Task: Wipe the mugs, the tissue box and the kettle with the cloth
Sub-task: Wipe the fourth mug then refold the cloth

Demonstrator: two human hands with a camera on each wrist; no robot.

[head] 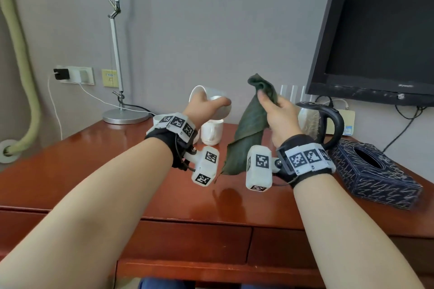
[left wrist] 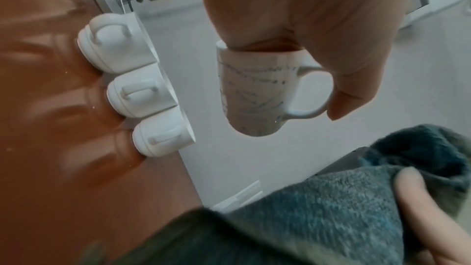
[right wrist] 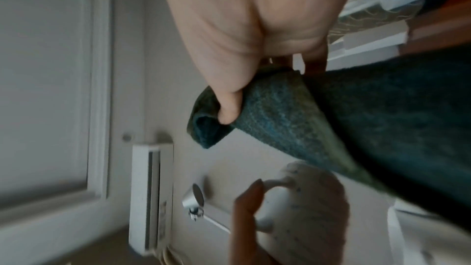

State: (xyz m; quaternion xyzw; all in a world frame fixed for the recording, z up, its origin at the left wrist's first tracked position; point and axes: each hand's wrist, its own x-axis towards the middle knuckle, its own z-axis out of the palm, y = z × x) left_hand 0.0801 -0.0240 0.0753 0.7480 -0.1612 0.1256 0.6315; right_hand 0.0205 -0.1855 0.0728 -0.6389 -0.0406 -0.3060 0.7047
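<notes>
Left hand (head: 203, 105): gripping raised patterned mug (left wrist: 251, 90), fingers inside.
Right hand (head: 279, 112): pinching dark green cloth (head: 246, 134).
Left wrist view only: showing three white mugs (left wrist: 142, 92).

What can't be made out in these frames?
- Head view: the left hand hides most of the held mug.
- Head view: the right hand and cloth cover most of the kettle.
- Left wrist view: blur makes the held mug's blue markings unreadable.
</notes>
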